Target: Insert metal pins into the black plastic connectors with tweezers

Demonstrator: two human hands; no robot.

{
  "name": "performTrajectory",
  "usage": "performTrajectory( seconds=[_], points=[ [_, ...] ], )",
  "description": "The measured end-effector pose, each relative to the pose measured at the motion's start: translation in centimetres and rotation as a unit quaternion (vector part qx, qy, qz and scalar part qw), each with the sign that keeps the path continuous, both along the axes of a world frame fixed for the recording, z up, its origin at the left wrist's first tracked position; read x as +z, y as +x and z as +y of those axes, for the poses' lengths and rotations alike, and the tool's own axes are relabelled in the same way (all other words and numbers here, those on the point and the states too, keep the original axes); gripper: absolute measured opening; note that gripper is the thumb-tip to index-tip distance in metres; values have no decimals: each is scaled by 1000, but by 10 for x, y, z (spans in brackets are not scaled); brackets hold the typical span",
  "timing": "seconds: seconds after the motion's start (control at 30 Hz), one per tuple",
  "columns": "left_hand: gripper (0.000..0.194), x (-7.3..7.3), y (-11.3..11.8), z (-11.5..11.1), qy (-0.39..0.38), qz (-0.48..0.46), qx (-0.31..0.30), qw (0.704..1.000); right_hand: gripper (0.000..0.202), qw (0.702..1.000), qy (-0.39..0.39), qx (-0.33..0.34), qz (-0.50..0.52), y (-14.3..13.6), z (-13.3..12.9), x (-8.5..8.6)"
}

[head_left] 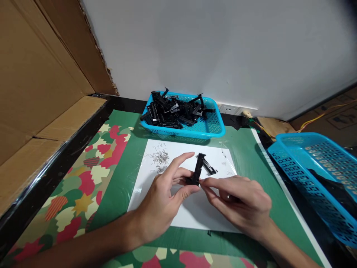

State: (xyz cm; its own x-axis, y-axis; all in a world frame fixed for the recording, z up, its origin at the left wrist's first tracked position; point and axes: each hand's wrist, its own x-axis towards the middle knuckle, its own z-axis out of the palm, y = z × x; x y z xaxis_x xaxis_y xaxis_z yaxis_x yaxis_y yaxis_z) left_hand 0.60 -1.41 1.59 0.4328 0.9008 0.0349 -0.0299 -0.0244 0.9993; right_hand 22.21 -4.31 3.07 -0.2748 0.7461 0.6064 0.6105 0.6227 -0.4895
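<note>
My left hand (167, 190) grips the lower end of a long black plastic part (199, 166), which stands nearly upright above a white sheet (192, 208). At that same lower end, my right hand (240, 199) has thumb and index finger pinched together. Whatever the pinch holds is hidden or too small to make out. Just behind the held part, a second black plastic part (209, 166) lies on the sheet. A pile of small thin metal wire pieces (161, 158) is spread on the sheet's left side.
A blue plastic basket (184, 132) heaped with black parts stands against the wall. Another blue basket (309, 138) at the right holds something black. Cardboard (50, 63) walls the left side. A power socket (228, 108) sits low on the wall. A small black piece (209, 233) lies near the sheet's front edge.
</note>
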Motion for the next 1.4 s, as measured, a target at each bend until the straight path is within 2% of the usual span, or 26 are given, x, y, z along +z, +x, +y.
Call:
performTrajectory(
  seconds=[0.2,0.37,0.53,0.73,0.83,0.97,1.07,1.17,1.3,1.4],
  points=[
    [60,-2,2,-1,-20,-25,-4,999,25,999,-3,31,23,-1,2,-2],
    [48,-3,3,-3,-59,-62,-32,996,40,996,-20,71,49,0,2,-8],
    [47,-7,2,0,-92,-91,-47,991,52,994,-21,95,46,5,3,-10],
    [27,-5,1,4,-127,-147,-82,978,37,996,-66,49,21,10,7,2],
    [24,-3,1,3,-136,-173,-103,970,33,998,-53,25,13,11,6,2],
    [23,-2,0,2,-126,-166,-119,971,31,999,-31,34,17,12,3,-2],
    [24,-1,-3,4,-75,-91,-96,988,34,1000,-12,28,7,15,4,-5],
    [23,1,-5,8,53,26,-38,998,34,999,18,15,-22,17,6,-8],
    [18,-3,-8,12,219,116,13,969,29,995,45,30,-87,19,10,-11],
    [17,-9,-8,12,268,141,21,953,21,985,45,45,-162,24,12,-7]
  ],
)
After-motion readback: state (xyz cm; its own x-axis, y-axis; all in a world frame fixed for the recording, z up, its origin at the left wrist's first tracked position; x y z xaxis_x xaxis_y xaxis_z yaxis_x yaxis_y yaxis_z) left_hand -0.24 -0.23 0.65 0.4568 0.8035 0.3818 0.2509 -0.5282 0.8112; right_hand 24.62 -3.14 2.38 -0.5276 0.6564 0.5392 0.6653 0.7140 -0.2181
